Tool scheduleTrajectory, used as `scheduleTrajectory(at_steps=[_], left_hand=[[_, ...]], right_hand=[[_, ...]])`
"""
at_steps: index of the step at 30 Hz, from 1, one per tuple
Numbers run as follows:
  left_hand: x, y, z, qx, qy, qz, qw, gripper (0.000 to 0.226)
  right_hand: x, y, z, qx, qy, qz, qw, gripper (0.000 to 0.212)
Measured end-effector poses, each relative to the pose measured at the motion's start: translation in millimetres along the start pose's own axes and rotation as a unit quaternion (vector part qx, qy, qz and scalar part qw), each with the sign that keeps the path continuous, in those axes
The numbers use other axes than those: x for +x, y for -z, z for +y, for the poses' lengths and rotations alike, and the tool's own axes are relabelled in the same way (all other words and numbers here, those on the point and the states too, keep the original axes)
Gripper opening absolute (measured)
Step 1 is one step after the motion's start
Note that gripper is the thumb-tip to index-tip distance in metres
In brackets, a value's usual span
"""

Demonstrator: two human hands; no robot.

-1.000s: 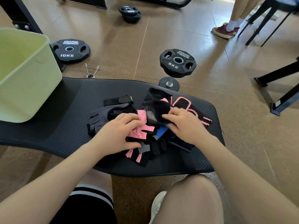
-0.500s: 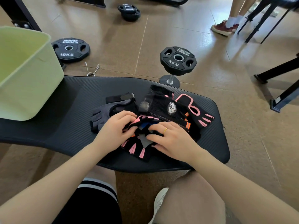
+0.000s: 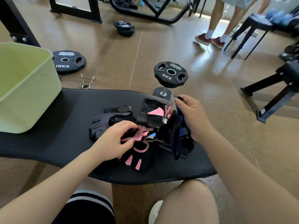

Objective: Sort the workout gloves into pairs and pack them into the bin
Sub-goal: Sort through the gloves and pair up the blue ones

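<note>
- The left hand lies low on the glove pile, palm down. Its fingers curl and pinch a black and pink glove.
- The right hand is lifted higher. Its fingers close around a black and blue glove, which hangs down from the grip.
- A gray glove lies flat just left of the pile.
- All the gloves sit on the black bench pad.
- The green bin stands on the pad's left end, well apart from the gloves.
</note>
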State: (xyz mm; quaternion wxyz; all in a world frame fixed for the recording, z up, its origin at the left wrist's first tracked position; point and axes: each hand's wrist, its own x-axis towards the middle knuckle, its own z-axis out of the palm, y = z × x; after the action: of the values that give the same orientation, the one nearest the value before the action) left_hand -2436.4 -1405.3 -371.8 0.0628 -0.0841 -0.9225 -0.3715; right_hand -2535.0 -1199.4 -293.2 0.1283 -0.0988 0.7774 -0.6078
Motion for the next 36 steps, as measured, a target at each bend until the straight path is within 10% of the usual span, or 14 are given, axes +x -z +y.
scheduleTrajectory(at_steps=[4,14,18,28,32,36], left_hand=[[2.2,0.9,11.8,-0.155,0.089,0.076,0.981,0.023],[2.8,-9.6,19.0,-0.055,-0.065,-0.028,0.996,0.052],[11.6,-20.8,31.3,-0.052,-0.060,0.050,0.996,0.037],[19.2,34.2,76.6,-0.376,0.063,0.114,0.918,0.013],[35.6,46.4,55.7,-0.109,0.092,-0.079,0.987,0.011],[36.4,21.4,22.1,0.133,0.083,-0.174,0.972,0.013]], right_hand=[[8.6,-6.9,29.0,-0.064,-0.134,0.002,0.989,0.024],[14.8,13.8,27.1,0.071,-0.192,0.043,0.978,0.025],[10.3,17.3,35.7,0.081,-0.223,0.057,0.970,0.023],[12.9,27.5,62.5,-0.267,-0.090,0.040,0.959,0.028],[15.3,19.0,58.2,-0.439,-0.040,0.095,0.893,0.057],[4.1,-2.5,50.6,-0.392,0.125,0.020,0.911,0.029]])
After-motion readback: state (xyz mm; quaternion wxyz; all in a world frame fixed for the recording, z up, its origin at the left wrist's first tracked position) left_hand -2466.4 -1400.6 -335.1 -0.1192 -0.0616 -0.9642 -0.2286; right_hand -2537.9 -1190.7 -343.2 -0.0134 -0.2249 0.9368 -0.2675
